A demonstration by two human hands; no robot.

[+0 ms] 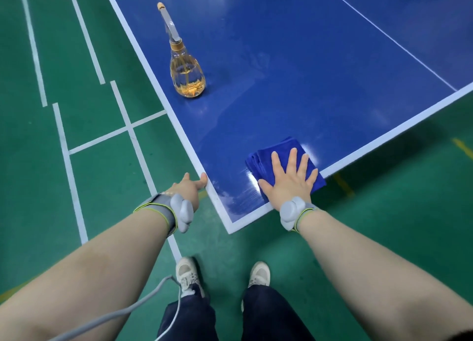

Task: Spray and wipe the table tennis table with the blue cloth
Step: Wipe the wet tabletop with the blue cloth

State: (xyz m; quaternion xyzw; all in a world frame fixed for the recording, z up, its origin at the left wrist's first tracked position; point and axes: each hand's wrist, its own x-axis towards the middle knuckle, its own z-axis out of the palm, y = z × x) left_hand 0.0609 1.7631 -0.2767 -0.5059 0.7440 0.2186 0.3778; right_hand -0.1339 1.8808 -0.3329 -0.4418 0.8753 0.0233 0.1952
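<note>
A: Pressing flat with the right hand (289, 184), fingers spread, on the folded blue cloth (284, 146) at the table's (307, 71) near corner.

B: Touching the white side edge with the left hand (189, 190), thumb on top; impossible to tell whether gripping.

A: Farther along that edge, upright and well apart from the cloth: spray bottle (188, 76).

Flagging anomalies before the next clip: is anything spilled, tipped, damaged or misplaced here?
Nothing stands out. The spray bottle stands upright on the table, the blue cloth lies folded under the flat right hand, and the left hand touches the table edge.
</note>
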